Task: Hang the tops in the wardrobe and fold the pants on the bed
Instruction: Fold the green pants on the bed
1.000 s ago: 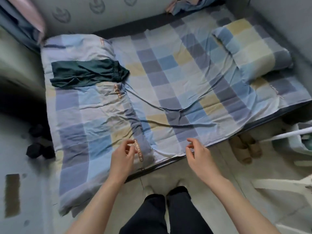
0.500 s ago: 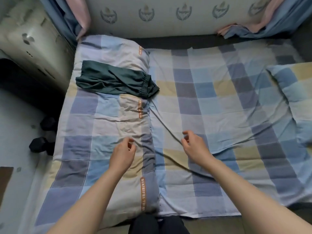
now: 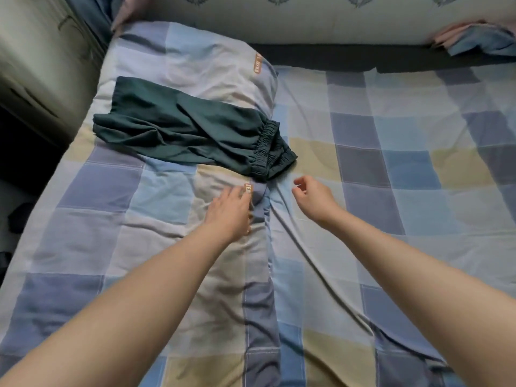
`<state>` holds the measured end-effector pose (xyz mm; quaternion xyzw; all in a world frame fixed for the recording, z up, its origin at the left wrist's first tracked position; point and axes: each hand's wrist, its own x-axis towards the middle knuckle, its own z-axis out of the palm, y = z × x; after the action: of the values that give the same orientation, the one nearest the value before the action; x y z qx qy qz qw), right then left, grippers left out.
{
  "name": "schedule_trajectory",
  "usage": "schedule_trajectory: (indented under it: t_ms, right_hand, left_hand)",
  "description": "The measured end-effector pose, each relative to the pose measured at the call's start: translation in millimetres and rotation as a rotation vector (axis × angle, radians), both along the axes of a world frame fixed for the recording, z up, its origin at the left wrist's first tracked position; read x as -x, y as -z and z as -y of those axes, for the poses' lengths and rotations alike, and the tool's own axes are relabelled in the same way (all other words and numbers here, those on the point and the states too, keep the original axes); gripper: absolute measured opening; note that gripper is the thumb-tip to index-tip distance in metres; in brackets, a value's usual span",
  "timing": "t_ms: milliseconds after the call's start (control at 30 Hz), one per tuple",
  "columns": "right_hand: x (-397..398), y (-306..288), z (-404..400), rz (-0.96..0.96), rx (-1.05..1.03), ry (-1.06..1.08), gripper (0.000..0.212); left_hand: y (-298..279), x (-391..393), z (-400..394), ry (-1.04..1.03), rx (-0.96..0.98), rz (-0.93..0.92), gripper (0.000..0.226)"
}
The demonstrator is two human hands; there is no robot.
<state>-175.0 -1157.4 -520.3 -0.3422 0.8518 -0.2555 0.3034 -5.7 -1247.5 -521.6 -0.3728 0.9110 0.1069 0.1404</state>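
On bed (image 3: 391,169): one green pants (image 3: 190,135); left hand (image 3: 229,210), right hand (image 3: 312,198) near waistband, grip empty, loose.

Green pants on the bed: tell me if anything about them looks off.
The green pants lie rumpled and askew on the folded checked quilt, legs creased and bunched, waistband hanging over the quilt's edge. They look unfolded; neither hand touches them.

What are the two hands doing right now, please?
Left hand: open, fingers on the checked quilt, holding nothing.
Right hand: open, fingers loosely curled, holding nothing, near the dark green pants.
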Motion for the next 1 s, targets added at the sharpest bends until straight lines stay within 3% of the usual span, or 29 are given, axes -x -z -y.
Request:
schedule_trajectory:
  t_ms: [233,467,667,767,833,933,1000]
  right_hand:
    - [23.8,76.2,64.5,0.269,0.109,0.112,0.048]
    - [36.7,116.4,93.6,0.435,0.119,0.104,0.068]
    - [38.7,128.6,105.6,0.495,0.076,0.025,0.078]
    - [31.4,134.3,109.6,0.698,0.167,0.212,0.084]
    - [29.0,131.9,113.4,0.768,0.217,0.361,0.086]
    - [27.7,121.8,111.8,0.595,0.230,0.370,0.090]
    - [24.6,109.5,106.8,0.212,0.140,0.203,0.093]
  left_hand:
    - [70.3,75.9,55.3,0.006,0.036,-0.011,0.072]
    - [114.3,88.5,75.0,0.055,0.089,0.032,0.044]
    - [108.8,88.1,81.9,-0.116,0.114,-0.215,0.024]
    - [108.4,74.1,75.6,-0.224,0.050,-0.381,0.015]
    - [105.3,63.0,69.9,-0.358,-0.021,-0.526,0.025]
    - [98.3,44.3,58.9,-0.319,-0.009,-0.574,0.035]
    - [94.9,28.4,45.2,-0.165,0.018,-0.538,0.044]
